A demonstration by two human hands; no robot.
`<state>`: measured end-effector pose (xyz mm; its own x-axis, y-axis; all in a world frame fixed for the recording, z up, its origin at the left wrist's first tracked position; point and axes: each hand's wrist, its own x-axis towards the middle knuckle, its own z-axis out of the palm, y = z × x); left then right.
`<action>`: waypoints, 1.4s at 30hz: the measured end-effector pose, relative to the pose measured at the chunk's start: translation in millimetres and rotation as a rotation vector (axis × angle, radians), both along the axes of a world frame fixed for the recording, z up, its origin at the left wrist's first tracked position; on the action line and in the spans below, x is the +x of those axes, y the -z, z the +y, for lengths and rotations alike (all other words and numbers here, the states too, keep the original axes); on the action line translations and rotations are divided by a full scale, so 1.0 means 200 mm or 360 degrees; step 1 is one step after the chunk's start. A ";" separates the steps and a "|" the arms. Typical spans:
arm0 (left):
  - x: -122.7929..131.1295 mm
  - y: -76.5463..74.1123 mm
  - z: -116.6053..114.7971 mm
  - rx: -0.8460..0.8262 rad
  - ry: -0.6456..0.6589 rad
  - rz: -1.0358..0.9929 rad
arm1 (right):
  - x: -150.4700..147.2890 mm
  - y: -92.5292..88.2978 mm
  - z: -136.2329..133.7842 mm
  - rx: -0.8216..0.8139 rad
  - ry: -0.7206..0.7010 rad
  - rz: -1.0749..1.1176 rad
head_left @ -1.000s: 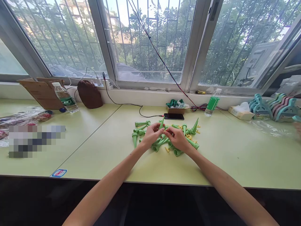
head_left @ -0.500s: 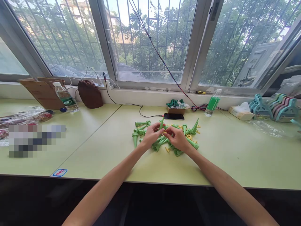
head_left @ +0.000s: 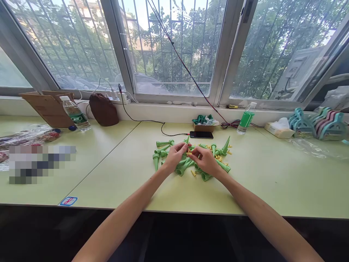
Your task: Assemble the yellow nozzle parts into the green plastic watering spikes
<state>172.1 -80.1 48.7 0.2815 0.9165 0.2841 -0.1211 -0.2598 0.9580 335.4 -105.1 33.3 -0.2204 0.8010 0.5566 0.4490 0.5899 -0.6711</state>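
Note:
My left hand [head_left: 175, 156] is closed around a green plastic spike [head_left: 187, 139], its pointed end sticking up above the fingers. Close beside it, my right hand [head_left: 205, 159] pinches a small yellow piece [head_left: 189, 154] between thumb and fingertips. Fingers partly cover both parts, so I cannot tell whether they touch. Under and around the hands lie several hollow green spikes [head_left: 183, 167] in a loose pile. Small yellow pieces [head_left: 219, 159] are scattered among them, mostly on the right. One loose yellow peg [head_left: 193, 173] rests at the pile's near side.
Behind the pile lie a black phone [head_left: 201, 135] on a cable and a small box [head_left: 204, 127] with green wrapping. A water bottle [head_left: 246, 118], tissue box [head_left: 279, 130] and hangers [head_left: 329, 125] stand right. Another bottle [head_left: 75, 114], a carton [head_left: 49, 109] and a brown bag [head_left: 104, 110] stand left.
The green spike's tip shows less above my left fingers. The yellow piece in my right fingertips has shifted slightly left and is more visible. The pile looks the same.

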 end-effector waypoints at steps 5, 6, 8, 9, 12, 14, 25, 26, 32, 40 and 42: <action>0.00 0.01 0.01 -0.0146 0.0063 -0.0082 | 0.00 -0.01 -0.01 0.0049 -0.0019 0.0004; 0.00 0.00 0.00 -0.0182 0.0083 -0.0099 | 0.00 -0.01 -0.01 0.0054 -0.0027 0.0002; 0.00 0.00 0.00 -0.0237 0.0125 -0.0137 | 0.00 -0.01 -0.01 0.0058 -0.0040 -0.0008; 0.00 0.00 -0.01 -0.0259 0.0148 -0.0156 | 0.00 -0.02 -0.01 0.0060 -0.0042 -0.0014; 0.00 -0.01 -0.01 -0.0315 0.0234 -0.0212 | -0.01 -0.02 -0.02 0.0086 -0.0036 -0.0016; 0.00 -0.01 -0.02 -0.0339 0.0299 -0.0262 | -0.01 -0.02 -0.03 0.0104 -0.0046 -0.0009; -0.01 -0.02 -0.01 -0.0433 0.0431 -0.0343 | -0.01 -0.01 -0.03 0.0128 -0.0075 -0.0025; -0.01 -0.02 -0.01 -0.0436 0.0438 -0.0351 | -0.01 -0.01 -0.03 0.0133 -0.0077 -0.0025; -0.01 -0.02 -0.02 -0.0476 0.0454 -0.0427 | -0.01 0.00 -0.03 0.0128 -0.0075 -0.0028; 0.00 -0.02 -0.02 -0.0284 0.0277 -0.0262 | -0.01 0.00 -0.02 0.0128 -0.0043 -0.0059; 0.00 -0.02 -0.02 -0.0189 0.0197 -0.0191 | -0.01 0.00 -0.02 0.0122 -0.0019 -0.0092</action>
